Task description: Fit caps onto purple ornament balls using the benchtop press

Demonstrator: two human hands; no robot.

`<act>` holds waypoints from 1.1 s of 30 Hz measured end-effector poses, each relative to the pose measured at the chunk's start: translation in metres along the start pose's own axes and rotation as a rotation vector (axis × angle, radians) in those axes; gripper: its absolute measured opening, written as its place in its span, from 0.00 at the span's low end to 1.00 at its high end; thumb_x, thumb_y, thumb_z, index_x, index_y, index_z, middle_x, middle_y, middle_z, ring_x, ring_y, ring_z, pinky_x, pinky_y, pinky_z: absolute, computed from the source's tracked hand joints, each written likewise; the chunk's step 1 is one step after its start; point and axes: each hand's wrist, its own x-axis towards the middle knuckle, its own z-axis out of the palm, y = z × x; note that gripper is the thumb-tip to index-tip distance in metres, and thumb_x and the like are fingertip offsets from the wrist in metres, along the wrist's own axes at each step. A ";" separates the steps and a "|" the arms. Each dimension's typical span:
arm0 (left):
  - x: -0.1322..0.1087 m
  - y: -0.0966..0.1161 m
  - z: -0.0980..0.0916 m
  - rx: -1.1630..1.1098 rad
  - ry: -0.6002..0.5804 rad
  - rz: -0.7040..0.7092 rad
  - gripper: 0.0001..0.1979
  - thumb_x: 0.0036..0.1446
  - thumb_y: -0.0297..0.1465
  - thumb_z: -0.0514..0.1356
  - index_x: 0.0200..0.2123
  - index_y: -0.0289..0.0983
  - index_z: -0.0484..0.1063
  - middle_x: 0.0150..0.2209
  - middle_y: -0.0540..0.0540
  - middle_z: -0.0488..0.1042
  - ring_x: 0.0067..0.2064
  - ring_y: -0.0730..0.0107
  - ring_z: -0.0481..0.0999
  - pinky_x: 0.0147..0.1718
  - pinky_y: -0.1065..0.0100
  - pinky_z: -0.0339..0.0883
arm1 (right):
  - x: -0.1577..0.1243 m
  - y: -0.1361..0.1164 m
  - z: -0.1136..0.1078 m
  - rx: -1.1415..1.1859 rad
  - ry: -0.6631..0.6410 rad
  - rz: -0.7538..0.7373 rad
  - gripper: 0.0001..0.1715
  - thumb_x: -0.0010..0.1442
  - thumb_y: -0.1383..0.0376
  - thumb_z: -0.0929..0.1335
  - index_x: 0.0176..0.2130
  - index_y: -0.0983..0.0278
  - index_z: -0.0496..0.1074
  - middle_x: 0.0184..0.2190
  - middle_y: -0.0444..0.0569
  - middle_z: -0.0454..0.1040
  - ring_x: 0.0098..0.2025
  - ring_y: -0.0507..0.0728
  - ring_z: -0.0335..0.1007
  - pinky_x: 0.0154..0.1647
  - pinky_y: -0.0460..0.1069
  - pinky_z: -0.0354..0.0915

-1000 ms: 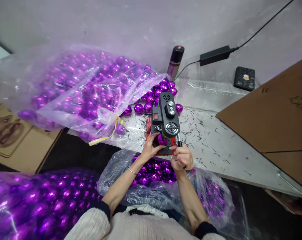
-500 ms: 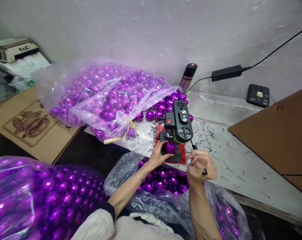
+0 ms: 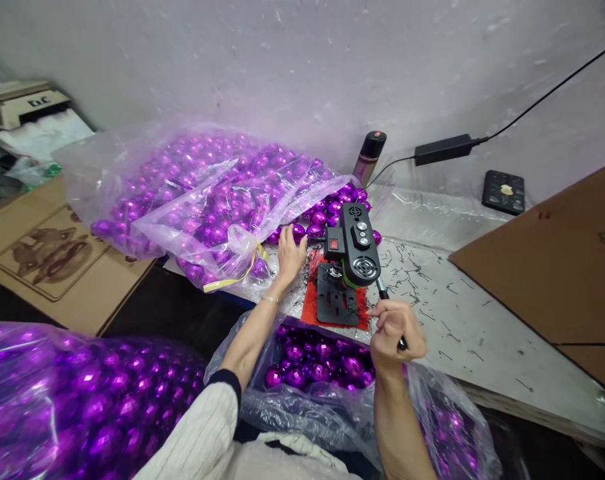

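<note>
Gripping a black-handled lever (image 3: 381, 288) just below and right of the frame's centre, a person's right hand (image 3: 399, 333) is curled into a fist, the fingers wrapped around the handle; the left hand (image 3: 292, 257), a thin bracelet on its wrist, is near the centre of the frame with its fingertips at a few shiny purple balls (image 3: 298, 233); thumb and fingers stand a little apart there, but whether they hold a ball I cannot tell.

Just right of the left hand stands a small black machine (image 3: 361, 243) with round vents and a red switch; its slotted base plate (image 3: 336, 300) rests on a red sheet (image 3: 309, 308); around it, thin dark scraps litter a pale tabletop (image 3: 485, 383).

More purple balls fill a large clear bag (image 3: 207, 193) at left of centre, a yellow tie (image 3: 232, 283) at its lower corner; others lie in an unsealed clear bag (image 3: 302, 407) at bottom centre; a third bulging bag (image 3: 97, 400) occupies the lower left.

Behind the machine, a dark-capped can (image 3: 369, 159) leans by the wall; a black power adapter (image 3: 443, 150) hangs at upper right, above a small black box (image 3: 503, 192); brown cardboard (image 3: 547, 260) covers the right edge.
</note>
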 end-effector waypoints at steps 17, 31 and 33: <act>-0.067 -0.006 -0.001 -1.017 -0.348 -0.531 0.18 0.63 0.42 0.70 0.49 0.35 0.81 0.49 0.41 0.85 0.50 0.63 0.85 0.55 0.61 0.78 | 0.000 0.001 0.000 -0.043 -0.020 -0.003 0.23 0.72 0.66 0.65 0.24 0.60 0.64 0.20 0.41 0.69 0.24 0.52 0.70 0.25 0.50 0.60; -0.123 -0.006 0.019 -0.498 -0.299 0.018 0.31 0.59 0.44 0.73 0.63 0.40 0.74 0.59 0.39 0.81 0.60 0.50 0.81 0.64 0.51 0.72 | -0.003 0.002 -0.005 -0.079 -0.098 -0.025 0.20 0.73 0.65 0.63 0.27 0.59 0.65 0.21 0.42 0.69 0.25 0.52 0.71 0.27 0.50 0.62; -0.127 -0.008 0.022 -0.474 -0.267 0.092 0.31 0.60 0.45 0.72 0.63 0.41 0.73 0.61 0.38 0.80 0.62 0.50 0.79 0.65 0.49 0.71 | -0.003 0.002 -0.005 -0.069 -0.096 -0.026 0.20 0.73 0.66 0.63 0.27 0.60 0.66 0.21 0.42 0.70 0.26 0.52 0.71 0.27 0.50 0.62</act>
